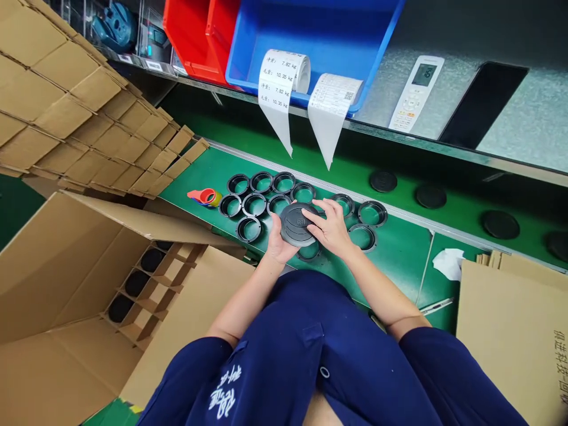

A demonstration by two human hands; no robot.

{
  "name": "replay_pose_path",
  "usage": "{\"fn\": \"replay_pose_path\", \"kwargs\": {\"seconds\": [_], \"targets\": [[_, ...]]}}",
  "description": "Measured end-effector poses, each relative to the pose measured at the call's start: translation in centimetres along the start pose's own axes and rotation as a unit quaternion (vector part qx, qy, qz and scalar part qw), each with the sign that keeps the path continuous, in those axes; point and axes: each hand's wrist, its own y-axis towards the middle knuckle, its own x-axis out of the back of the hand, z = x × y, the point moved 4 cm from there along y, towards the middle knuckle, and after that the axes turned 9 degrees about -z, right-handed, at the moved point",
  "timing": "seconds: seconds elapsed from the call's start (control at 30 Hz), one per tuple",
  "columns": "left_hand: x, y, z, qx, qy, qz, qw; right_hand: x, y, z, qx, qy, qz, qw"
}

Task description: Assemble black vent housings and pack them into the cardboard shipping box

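At the frame's centre, the half-curled left hand point(282, 246) held a round, black, embossed disc point(293, 229) by its edge; the right hand point(332, 231), fingers loosely spread, touched its top.

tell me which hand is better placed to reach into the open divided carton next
Probably the left hand: the open divided carton stands on that side, nearer to it than to the right hand. Both hands are on the black disc, so neither is free.

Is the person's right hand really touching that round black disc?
Touching. The head view shows the right hand with fingers lying on the top face of the round black disc.
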Motion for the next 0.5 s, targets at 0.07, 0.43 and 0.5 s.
{"fn": "replay_pose_path", "kwargs": {"seconds": [0.07, 0.43, 0.5], "targets": [[-0.2, -0.1, 0.3, 0.015, 0.015, 0.013, 1.000, -0.3, -0.6, -0.4, -0.016, 0.016, 0.011, 1.000], [-2.4, 0.5, 1.5, 0.078, 0.015, 0.062, 0.995, 1.9, -1.2, -1.9, -0.207, 0.185, -0.016, 0.961], [-2.5, 0.8, 1.6, 0.094, 0.024, 0.061, 0.993, 2.0, -1.4, -2.1, -0.226, 0.187, -0.022, 0.956]]}}
